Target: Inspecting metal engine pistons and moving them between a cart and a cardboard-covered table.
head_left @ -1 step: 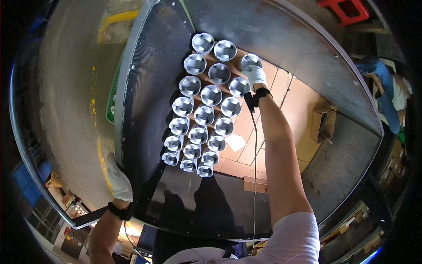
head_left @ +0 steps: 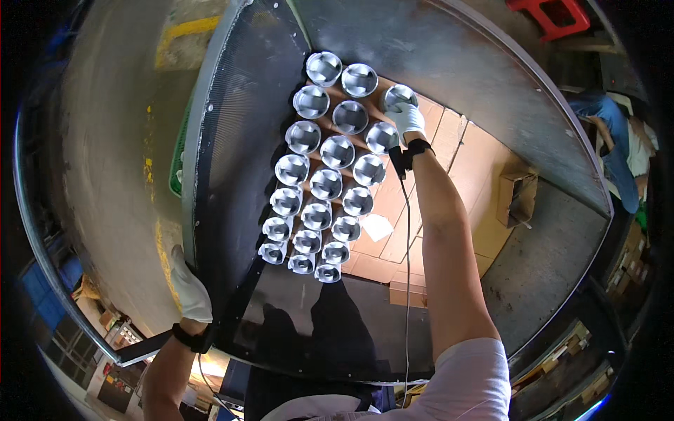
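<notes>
Rows of shiny metal pistons (head_left: 337,152) stand crown up on brown cardboard inside a dark metal bin. At the far end of the right-hand row, my right hand (head_left: 407,121), in a white glove, is closed on the near side of one piston (head_left: 401,95). That piston stands a little apart from its neighbours; whether it touches the cardboard cannot be told. My left hand (head_left: 189,286), also gloved, lies along the bin's left wall (head_left: 199,175) with its fingers stretched out. Nothing shows in it, though its thumb is hidden.
An open cardboard box (head_left: 517,198) sits to the right on the cardboard sheet (head_left: 442,175). A white scrap (head_left: 377,226) lies beside the pistons. A cable (head_left: 407,281) hangs from my right wrist. Outside are a green crate (head_left: 181,154), a red stool (head_left: 554,17) and a seated person (head_left: 611,140).
</notes>
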Available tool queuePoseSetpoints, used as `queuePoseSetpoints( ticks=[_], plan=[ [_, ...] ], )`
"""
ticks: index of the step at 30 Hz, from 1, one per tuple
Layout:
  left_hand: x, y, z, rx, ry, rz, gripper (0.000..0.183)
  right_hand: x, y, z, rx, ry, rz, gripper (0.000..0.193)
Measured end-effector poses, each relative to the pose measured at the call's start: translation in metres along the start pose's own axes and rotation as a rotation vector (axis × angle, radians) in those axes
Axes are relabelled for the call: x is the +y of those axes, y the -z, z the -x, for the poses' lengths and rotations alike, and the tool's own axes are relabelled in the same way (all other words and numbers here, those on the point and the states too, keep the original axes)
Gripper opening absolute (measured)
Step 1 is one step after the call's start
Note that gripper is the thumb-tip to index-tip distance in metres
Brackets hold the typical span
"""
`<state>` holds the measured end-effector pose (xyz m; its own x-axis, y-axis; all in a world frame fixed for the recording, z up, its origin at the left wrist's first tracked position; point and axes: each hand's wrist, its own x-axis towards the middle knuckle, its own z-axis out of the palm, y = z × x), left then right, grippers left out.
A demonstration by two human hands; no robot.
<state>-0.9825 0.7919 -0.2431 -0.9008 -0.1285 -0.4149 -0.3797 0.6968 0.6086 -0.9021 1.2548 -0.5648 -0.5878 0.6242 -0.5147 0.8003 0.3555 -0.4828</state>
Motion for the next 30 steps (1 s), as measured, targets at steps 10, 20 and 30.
queuePoseSetpoints(
  ticks=[10,20,30],
  plan=[
    [-0.034,0.01,-0.01,-0.079,-0.01,-0.178,0.058,0.015,-0.012,-0.029,0.06,-0.023,-0.026,0.039],
    [-0.07,0.038,-0.018,0.089,-0.534,-0.969,0.047,-0.006,0.002,0.034,0.36,0.279,-0.018,0.032],
    [-0.046,0.02,-0.013,0.004,-0.297,-0.449,0.05,0.063,-0.063,0.062,-0.097,-0.296,-0.557,0.037]
  ],
)
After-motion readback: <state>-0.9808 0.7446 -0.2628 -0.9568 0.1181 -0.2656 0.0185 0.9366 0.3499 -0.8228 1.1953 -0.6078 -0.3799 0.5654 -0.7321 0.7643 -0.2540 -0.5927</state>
